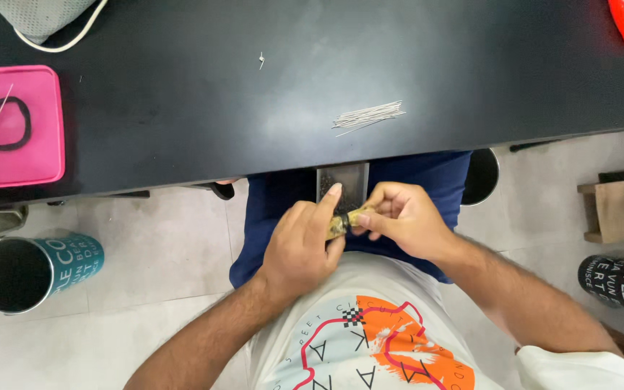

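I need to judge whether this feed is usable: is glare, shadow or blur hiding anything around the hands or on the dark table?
Head view: a soft sheen whitens the black table near the thin metal pins, which remain distinct. Left hand and right hand are evenly lit and sharp, no hard shadows. The small yellowish piece between them is mostly covered by fingers. Straight edges bow slightly towards the frame's borders.

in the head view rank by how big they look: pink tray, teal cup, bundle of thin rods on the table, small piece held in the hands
1. pink tray
2. teal cup, nearly as large; it sits lower, so real size is unsure
3. bundle of thin rods
4. small piece, pinched by left hand and right hand
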